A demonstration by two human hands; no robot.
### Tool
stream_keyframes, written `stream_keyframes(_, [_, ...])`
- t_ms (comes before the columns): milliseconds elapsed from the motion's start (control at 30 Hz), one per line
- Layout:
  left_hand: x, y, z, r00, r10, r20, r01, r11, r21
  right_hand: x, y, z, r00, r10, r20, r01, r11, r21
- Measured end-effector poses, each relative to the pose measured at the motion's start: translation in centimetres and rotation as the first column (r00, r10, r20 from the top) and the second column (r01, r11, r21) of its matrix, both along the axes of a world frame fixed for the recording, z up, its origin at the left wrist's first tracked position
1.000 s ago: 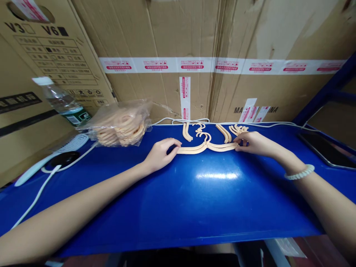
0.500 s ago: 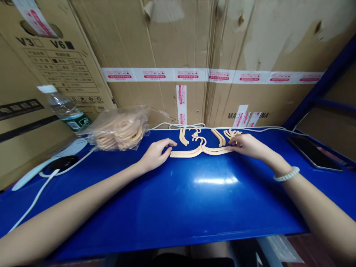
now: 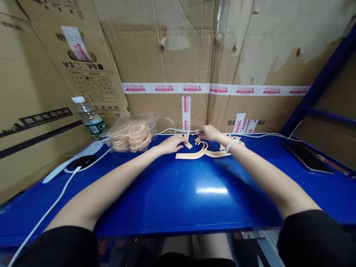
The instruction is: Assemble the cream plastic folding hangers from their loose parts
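A beige folding clothes hanger (image 3: 191, 154) lies spread on the blue table, its two arms out to the sides and its hooks toward the back. Behind it is another beige hanger (image 3: 188, 144), partly hidden by my hands. My left hand (image 3: 171, 144) reaches to this rear hanger's left arm, fingertips beside or touching it, thumb and fingers apart. My right hand (image 3: 211, 133) is closed in a pinch at the rear hanger's hook part. More beige hanger pieces (image 3: 238, 139) lie behind my right wrist.
A clear bag of beige hangers (image 3: 133, 135) sits at the left, near a water bottle (image 3: 91, 120), a pale brush (image 3: 89, 149) and a black round pad (image 3: 83, 162). A phone (image 3: 308, 157) lies at the right. White cable (image 3: 167, 130) runs along cardboard (image 3: 167, 107) at the back.
My right hand has moved left and back from the front hanger's right end to the rear hanger. My left hand has shifted toward the rear hanger's arm. The camera view has shifted.
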State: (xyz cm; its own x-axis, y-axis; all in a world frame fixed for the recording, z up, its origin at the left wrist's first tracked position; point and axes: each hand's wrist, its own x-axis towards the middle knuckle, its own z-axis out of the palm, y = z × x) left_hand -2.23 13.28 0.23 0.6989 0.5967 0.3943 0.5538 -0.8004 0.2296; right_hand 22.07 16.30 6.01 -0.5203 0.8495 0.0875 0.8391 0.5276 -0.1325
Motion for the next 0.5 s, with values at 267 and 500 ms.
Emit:
stream_keyframes(267, [-0.1,1.0,-0.4,0.999,-0.035,0.011,0.035,0.999,-0.019,-1.8,1.8,-0.8,1.0,-0.016,0.013,0.017,0.989,-0.15])
stream_keyframes(500, [0.4,0.5,-1.0,0.99,-0.033,0.134,0.046,0.995,-0.09,-0.1,1.5,-0.4,0.949,-0.117,-0.292,0.077,0.987,-0.144])
